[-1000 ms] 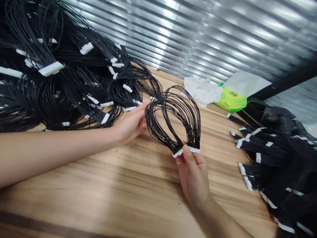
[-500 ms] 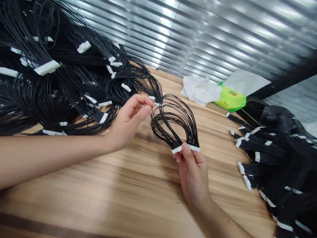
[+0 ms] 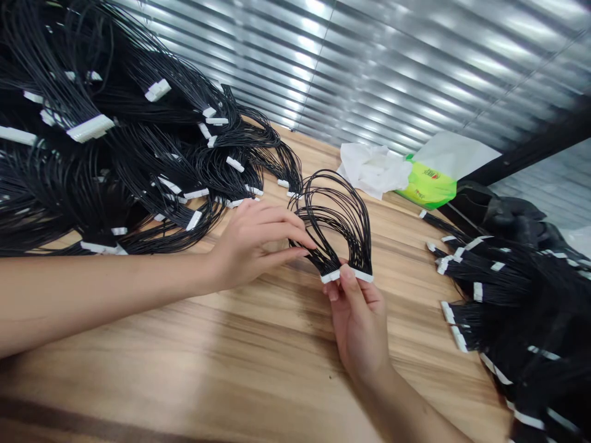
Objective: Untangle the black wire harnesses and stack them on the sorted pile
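Note:
My right hand (image 3: pixel 359 323) pinches the white connectors of a wiring harness (image 3: pixel 362 227) between thumb and fingers. Its two white connector ends lie side by side, and the thin black wires loop upward from them in an arch. My left hand (image 3: pixel 265 243) is at the left side of this loop, fingers stretched out and thumb a little apart. Its fingertips overlap the outer wires; whether they touch them I cannot tell.
A large heap of black harnesses (image 3: pixel 138 160) with white connectors fills the left. More harnesses (image 3: pixel 521 307) lie at the right edge. Crumpled white tissue (image 3: pixel 373 171) and a green-yellow tissue pack (image 3: pixel 427 183) sit at the back of the wooden table (image 3: pixel 258 369), before a corrugated metal wall (image 3: pixel 369 67).
My left hand has moved down and right, from above the loop's left edge to its side wires, and its fingers have straightened. My right hand keeps its hold on the connectors.

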A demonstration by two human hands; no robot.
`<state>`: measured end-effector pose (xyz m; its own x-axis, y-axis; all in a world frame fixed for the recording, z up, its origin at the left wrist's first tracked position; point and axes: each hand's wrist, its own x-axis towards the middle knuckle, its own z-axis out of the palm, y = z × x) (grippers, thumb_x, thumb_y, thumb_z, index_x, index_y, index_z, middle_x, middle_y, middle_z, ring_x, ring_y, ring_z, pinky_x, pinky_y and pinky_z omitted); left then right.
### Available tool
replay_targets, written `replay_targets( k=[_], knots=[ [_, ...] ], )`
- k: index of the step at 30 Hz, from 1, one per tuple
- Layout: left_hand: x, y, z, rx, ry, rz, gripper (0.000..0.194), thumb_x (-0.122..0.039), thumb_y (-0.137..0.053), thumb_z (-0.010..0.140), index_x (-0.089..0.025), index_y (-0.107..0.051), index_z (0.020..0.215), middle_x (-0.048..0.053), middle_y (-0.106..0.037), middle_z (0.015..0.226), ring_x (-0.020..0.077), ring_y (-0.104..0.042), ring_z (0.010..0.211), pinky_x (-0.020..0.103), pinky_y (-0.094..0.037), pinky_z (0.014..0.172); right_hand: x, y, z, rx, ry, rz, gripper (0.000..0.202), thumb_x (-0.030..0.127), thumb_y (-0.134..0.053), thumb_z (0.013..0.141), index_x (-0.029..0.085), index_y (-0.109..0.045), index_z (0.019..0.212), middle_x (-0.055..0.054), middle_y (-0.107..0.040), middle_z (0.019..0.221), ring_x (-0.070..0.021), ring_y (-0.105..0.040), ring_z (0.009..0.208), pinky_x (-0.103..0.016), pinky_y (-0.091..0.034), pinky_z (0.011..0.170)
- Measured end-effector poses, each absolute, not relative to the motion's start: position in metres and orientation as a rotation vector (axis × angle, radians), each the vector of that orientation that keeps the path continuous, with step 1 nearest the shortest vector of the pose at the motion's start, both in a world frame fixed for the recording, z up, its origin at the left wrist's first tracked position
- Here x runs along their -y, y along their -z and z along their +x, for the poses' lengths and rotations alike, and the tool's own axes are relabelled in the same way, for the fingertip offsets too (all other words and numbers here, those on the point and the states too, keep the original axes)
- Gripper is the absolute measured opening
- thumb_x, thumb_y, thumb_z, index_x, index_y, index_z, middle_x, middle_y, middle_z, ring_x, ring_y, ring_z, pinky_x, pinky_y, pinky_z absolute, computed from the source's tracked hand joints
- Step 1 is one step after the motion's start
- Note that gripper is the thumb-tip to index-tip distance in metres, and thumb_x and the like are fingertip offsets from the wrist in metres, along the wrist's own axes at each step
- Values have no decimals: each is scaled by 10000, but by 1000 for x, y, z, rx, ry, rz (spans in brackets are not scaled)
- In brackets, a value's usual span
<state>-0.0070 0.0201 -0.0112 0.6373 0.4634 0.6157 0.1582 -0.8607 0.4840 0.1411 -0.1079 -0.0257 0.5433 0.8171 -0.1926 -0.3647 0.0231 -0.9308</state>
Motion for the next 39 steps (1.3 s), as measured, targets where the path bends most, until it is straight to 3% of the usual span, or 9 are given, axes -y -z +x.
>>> replay_targets(
  k=[14, 19, 23, 27, 30, 35, 39],
  knots=[
    [-29, 14, -7, -462, -1241, 2654, 51, -325, -679, 849, -312, -726, 833, -22, -674, 847, 130, -573, 794, 319, -275, 760, 107, 26, 141, 473, -974, -1218, 225, 423, -777, 710, 211, -738, 775, 31, -533, 577, -120, -413, 572, -281, -348, 590],
    [-28, 12, -6, -461, -1146, 2596, 86, -328, -644, 875, -266, -697, 850, -15, -693, 889, 133, -593, 855, 312, -292, 792, 107, 25, 141, 431, -985, -1179, 196, 393, -802, 693, 213, -736, 735, 36, -551, 583, -108, -414, 563, -270, -348, 589],
    [-22, 8, -8, -375, -1095, 2622, 201, -395, -638, 872, -218, -625, 779, -36, -699, 799, 126, -588, 784, 326, -275, 813, 106, 21, 140, 371, -975, -1148, 207, 371, -826, 664, 202, -707, 665, 43, -541, 568, -98, -411, 553, -255, -361, 583],
    [-13, 8, -9, -164, -1202, 2752, 173, -449, -660, 847, -287, -644, 788, -93, -721, 747, 131, -593, 790, 350, -246, 831, 104, 18, 142, 294, -1006, -1082, 231, 338, -857, 625, 195, -675, 633, 59, -527, 575, -79, -401, 541, -227, -377, 577],
    [-11, 9, -9, -7, -1280, 2843, 85, -408, -655, 863, -330, -648, 832, -148, -732, 791, 100, -625, 853, 335, -241, 884, 102, 17, 144, 275, -1040, -1032, 260, 332, -856, 629, 185, -642, 608, 67, -516, 584, -68, -397, 534, -213, -386, 569],
    [-16, 9, -8, -102, -1119, 2715, 119, -224, -495, 958, -249, -611, 950, -94, -717, 757, 71, -633, 715, 319, -301, 871, 100, 19, 147, 258, -1117, -957, 276, 337, -848, 646, 185, -623, 597, 73, -518, 573, -69, -391, 534, -231, -447, 645],
    [-20, 8, -7, -284, -994, 2609, 132, -127, -498, 923, -226, -583, 942, -97, -702, 758, 64, -600, 675, 297, -313, 830, 100, 19, 148, 208, -1260, -837, 244, 324, -838, 671, 196, -638, 618, 66, -554, 608, -71, -398, 543, -242, -468, 694]
  ],
)
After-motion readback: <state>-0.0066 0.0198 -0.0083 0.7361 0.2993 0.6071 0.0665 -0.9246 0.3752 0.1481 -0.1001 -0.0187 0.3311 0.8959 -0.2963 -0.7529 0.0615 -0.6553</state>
